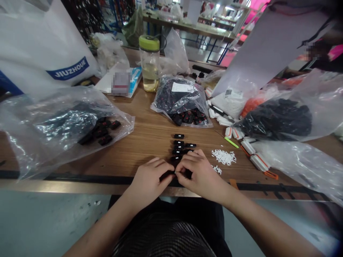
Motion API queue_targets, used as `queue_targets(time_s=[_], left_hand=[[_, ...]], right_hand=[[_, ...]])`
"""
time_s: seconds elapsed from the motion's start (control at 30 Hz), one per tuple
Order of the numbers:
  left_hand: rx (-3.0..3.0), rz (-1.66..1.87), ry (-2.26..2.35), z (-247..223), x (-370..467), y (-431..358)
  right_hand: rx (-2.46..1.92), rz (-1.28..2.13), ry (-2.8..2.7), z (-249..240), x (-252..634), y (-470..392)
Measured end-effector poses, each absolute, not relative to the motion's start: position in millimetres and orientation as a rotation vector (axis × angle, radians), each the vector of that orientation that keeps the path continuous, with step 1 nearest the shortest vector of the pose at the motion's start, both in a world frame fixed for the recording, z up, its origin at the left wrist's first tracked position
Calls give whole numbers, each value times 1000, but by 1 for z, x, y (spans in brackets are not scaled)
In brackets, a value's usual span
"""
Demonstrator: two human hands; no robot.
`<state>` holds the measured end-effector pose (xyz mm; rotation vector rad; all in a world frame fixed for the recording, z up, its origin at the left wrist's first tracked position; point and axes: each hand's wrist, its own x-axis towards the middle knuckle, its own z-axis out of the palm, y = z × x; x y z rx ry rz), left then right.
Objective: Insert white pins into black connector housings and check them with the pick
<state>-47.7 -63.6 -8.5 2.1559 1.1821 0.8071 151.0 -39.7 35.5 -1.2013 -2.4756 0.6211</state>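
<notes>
At the table's front edge, my left hand (pixel 150 180) is closed on a small black plastic part (pixel 168 174), mostly hidden by the fingers. My right hand (pixel 198 173) meets it from the other side, thumb and fingertips pinching a tiny white piece (pixel 175 172) against the part. Just beyond the hands lie several black parts (pixel 179 136), each showing two white dots. To the right of my right hand is a pile of tiny white pieces (pixel 224 157), with a smaller heap (pixel 217 170) nearer to me.
Clear bags of black parts lie at the left (pixel 69 121) and centre (pixel 179 96); another bag (pixel 281 119) is at the right. A lime-lidded bottle (pixel 149 64) stands behind. A yellow-green stick (pixel 231 142) and white-and-orange cutters or holders (pixel 259 162) lie right.
</notes>
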Motion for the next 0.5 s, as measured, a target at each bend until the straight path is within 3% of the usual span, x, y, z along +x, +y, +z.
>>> queue_targets(time_s=[0.5], left_hand=[[2175,783,1208,-11,-47,-65]], right_hand=[[-1079,350,-2692,43,154,-48]])
